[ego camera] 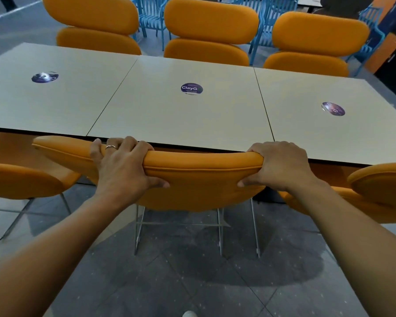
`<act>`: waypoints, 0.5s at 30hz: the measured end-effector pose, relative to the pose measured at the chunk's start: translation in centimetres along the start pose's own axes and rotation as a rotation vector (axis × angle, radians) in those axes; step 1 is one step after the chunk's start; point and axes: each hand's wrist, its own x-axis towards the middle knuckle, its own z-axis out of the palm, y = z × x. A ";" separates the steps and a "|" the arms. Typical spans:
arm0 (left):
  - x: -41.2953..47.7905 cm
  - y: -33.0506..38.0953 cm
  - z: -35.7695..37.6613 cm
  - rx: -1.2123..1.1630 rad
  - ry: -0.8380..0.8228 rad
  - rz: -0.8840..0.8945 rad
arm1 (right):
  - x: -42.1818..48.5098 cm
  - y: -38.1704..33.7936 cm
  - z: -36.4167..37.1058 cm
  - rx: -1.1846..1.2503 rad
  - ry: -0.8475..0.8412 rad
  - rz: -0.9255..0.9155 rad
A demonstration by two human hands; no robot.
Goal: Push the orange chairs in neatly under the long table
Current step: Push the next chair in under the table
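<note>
An orange padded chair stands right in front of me, its backrest top touching the near edge of the long cream table. My left hand grips the backrest on the left, fingers over the top and thumb on the back. My right hand grips the right end the same way. The chair's seat is hidden under the table; its metal legs show on the floor. Two more orange chairs flank it, one at the left and one at the right.
Three orange chairs line the far side of the table. Blue slatted metal chairs stand behind them. Round purple stickers mark each table panel. Dark tiled floor lies under me, with my shoe tip at the bottom edge.
</note>
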 end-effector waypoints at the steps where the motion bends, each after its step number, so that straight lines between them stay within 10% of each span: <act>1: 0.1 -0.1 0.0 0.005 -0.003 0.008 | 0.1 -0.2 0.0 0.011 0.006 0.015; 15: 0.9 -5.4 -1.9 -0.012 -0.069 -0.017 | -0.7 -6.5 0.9 -0.017 0.042 0.038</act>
